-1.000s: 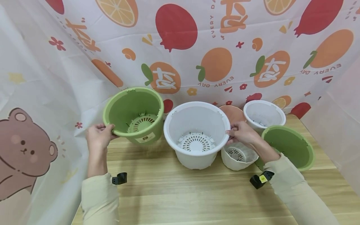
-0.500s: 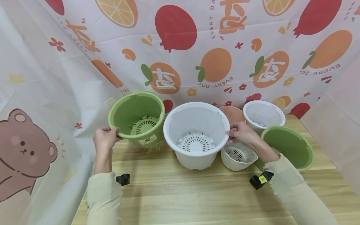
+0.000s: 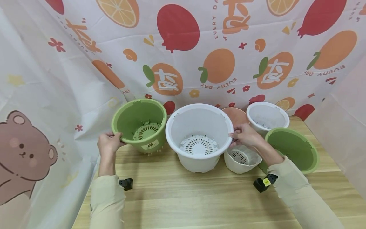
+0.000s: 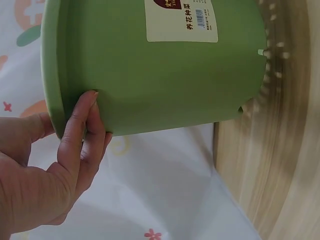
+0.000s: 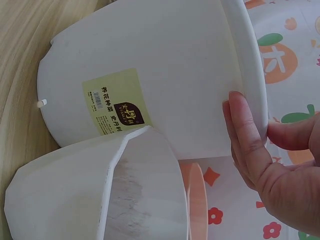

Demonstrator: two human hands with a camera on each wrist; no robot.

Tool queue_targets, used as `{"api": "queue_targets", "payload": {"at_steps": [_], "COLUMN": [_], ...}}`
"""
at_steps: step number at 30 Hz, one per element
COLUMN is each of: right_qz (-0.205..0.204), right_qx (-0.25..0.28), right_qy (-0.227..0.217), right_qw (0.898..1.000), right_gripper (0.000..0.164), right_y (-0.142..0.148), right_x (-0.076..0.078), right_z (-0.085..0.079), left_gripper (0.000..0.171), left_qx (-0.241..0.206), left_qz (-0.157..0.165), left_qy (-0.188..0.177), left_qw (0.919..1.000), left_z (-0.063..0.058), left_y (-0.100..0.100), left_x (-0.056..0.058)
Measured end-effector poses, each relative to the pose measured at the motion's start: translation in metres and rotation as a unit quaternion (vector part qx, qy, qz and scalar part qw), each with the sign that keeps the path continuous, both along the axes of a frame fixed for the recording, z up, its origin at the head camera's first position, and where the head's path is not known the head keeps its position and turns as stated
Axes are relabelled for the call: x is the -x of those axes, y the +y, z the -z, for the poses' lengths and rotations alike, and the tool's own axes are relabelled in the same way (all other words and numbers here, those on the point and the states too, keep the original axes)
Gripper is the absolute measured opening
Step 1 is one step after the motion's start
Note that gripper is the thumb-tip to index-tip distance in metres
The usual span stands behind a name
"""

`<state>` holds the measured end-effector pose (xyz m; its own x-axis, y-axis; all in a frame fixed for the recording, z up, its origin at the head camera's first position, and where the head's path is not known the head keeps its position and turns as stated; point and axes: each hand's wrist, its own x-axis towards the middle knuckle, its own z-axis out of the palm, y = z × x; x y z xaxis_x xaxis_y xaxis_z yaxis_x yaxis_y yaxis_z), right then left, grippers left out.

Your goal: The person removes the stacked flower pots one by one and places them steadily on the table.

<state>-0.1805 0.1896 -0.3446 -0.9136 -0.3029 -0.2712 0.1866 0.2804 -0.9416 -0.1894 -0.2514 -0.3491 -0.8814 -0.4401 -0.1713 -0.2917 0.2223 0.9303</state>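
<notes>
My left hand (image 3: pixel 109 143) pinches the rim of a green flowerpot (image 3: pixel 134 119) at its front left, thumb over the edge and fingers beneath on the outer wall. In the left wrist view the green pot's base, with light spots on the wood beside it, appears slightly above the table. A large white flowerpot (image 3: pixel 197 162) stands just to its right, its slotted bottom showing. Its right rim is held by my right hand (image 5: pixel 280 165), thumb on one side and fingers flat along the outer wall below the lip. Both pots carry a label on the side.
Right of the white pot stand a small cream pot (image 3: pixel 240 167), a pinkish-orange pot (image 3: pixel 235 115), a smaller white pot (image 3: pixel 267 116) and a second green pot (image 3: pixel 297 149). All are on the wooden table (image 3: pixel 183 197), with a fruit-print curtain (image 3: pixel 188 73) behind.
The left hand has moved right and down with the green pot, lowering it toward the table next to the white pot. The right hand and the white pot have stayed put.
</notes>
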Motion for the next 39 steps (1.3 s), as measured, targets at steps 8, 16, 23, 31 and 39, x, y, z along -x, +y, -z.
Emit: {"api": "queue_targets", "payload": {"at_steps": [8, 16, 23, 31, 39], "right_qz": [-0.003, -0.002, -0.004, 0.002, 0.003], "right_qx": [-0.004, 0.001, 0.000, -0.004, -0.005], "right_qy": [0.005, 0.002, 0.001, 0.000, 0.000], "right_qw": [1.000, 1.000, 1.000, 1.000, 1.000], "right_gripper": [0.031, 0.032, 0.033, 0.031, 0.032], "right_y": [0.000, 0.000, -0.001, -0.001, -0.001], "right_x": [0.000, -0.001, -0.002, -0.001, -0.002], "right_z": [0.001, -0.001, -0.001, 0.000, 0.001], "left_gripper": [0.039, 0.033, 0.034, 0.038, 0.036], "left_qx": [-0.001, -0.018, -0.033, -0.042, -0.024], "left_qz": [0.004, 0.019, 0.021, 0.025, 0.023], "left_qy": [-0.014, -0.014, -0.009, -0.009, -0.016], "left_qw": [0.9999, 0.9996, 0.9992, 0.9987, 0.9993], "left_z": [0.009, 0.018, 0.022, 0.021, 0.021], "left_y": [0.002, 0.007, 0.010, 0.015, 0.016], "left_x": [0.003, 0.006, 0.008, 0.010, 0.010]}}
